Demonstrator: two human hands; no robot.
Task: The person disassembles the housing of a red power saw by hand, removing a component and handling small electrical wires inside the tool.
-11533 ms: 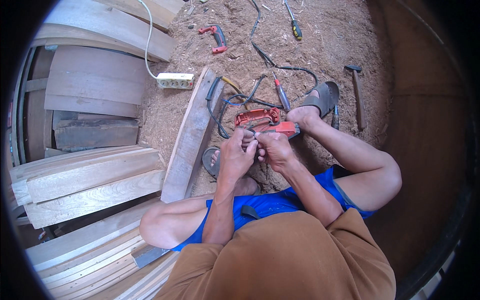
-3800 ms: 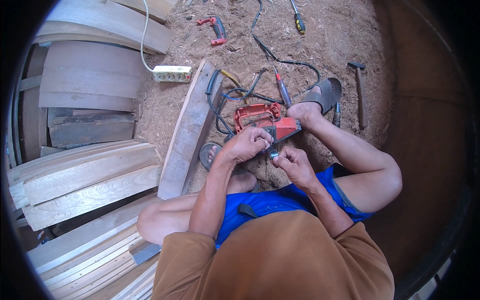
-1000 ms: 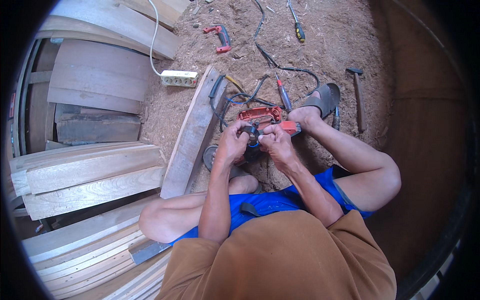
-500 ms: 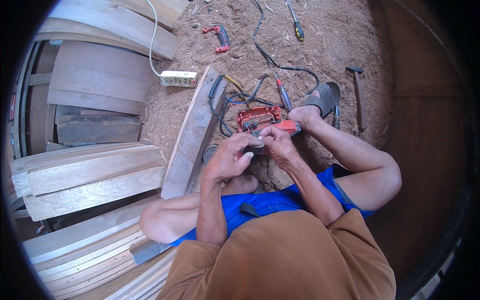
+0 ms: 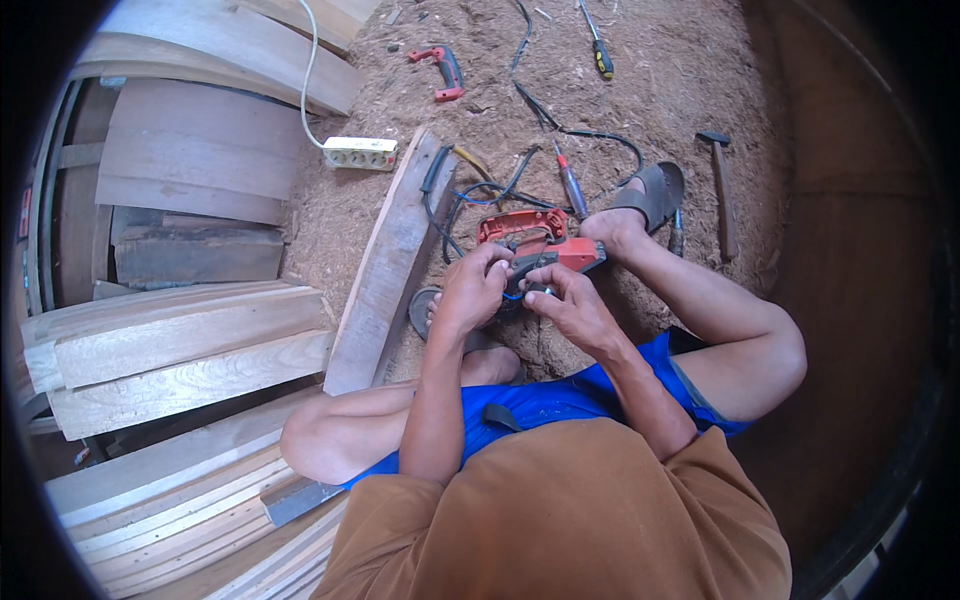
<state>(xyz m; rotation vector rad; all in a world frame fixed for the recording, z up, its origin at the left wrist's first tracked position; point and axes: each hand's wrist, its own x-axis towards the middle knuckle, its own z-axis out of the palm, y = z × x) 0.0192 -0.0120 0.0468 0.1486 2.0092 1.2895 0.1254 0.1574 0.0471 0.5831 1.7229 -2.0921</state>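
A red and black power tool [image 5: 575, 254] lies between my feet with its housing open and wiring showing inside. My left hand [image 5: 472, 290] is at the tool's near left side, thumb and fingers curled together; what they pinch, if anything, is hidden. In the fingers of my right hand [image 5: 575, 305] is a small dark part [image 5: 538, 288], close to the tool's body. A short blue wire shows between the two hands. Just beyond the tool lies a screwdriver [image 5: 570, 185] with a red and clear handle.
Left of the tool lies a long wooden beam [image 5: 385, 270], with loose cable ends beside it. Farther off are a white power strip [image 5: 360, 153], a red and black handle piece [image 5: 441, 72] and a yellow-black screwdriver [image 5: 602, 58]. A hammer [image 5: 724, 200] lies right; stacked boards [image 5: 190, 340] fill the left.
My hands have moved apart. The dark rounded part that was between them has turned or shifted and now shows only small in my right fingers; the blue wire has come into view.
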